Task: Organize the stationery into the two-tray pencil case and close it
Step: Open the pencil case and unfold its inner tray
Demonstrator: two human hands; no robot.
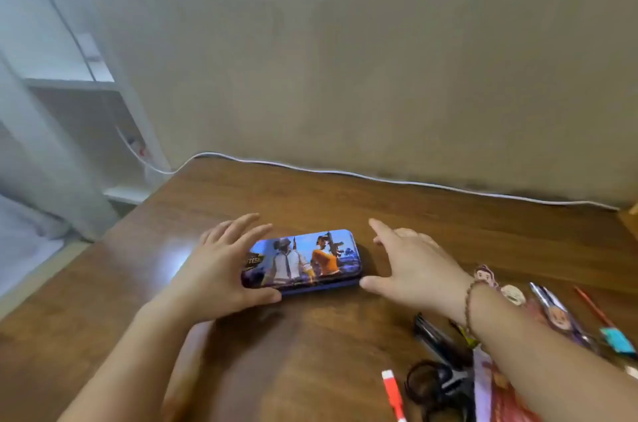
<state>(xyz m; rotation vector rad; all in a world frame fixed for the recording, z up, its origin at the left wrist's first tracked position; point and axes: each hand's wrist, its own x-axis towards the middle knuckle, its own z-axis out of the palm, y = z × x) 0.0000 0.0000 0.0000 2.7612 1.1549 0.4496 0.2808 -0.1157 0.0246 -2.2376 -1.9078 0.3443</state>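
Near edge, stationery: black-handled scissors (435, 388), a red and white pen (393, 395) and a printed ruler (483, 383) lie at the lower right of the table, partly under the right forearm.
Right side, stationery: dark pens (435, 335), a cartoon-print pen (556, 312), 2 cartoon-face erasers (513, 294), a red pencil (592, 307) and a teal eraser (617, 341) lie loose, well apart from the case.
Surface: dark wood-grain table (310, 352), glossy, with a light reflection left of the case.
Left hand (221, 269): spread wide, palm down on the left end of the case, thumb against its near edge; it rests on the case, not gripping it.
Right hand (414, 266): spread wide, thumb tip touching the right end of the case, fingers held off it; a bead bracelet (470, 304) circles the wrist.
Pencil case (307, 261): blue, lid shut, flat at table centre between the 2 hands.
Labels: lid shows 2 armed game figures; the gold lettering at its left end is too blurred to read.
Far edge: a white cable (379, 179) runs along the table's back edge.
Room: plain beige wall (379, 58) behind; white shelving (69, 83) at left, blurred.
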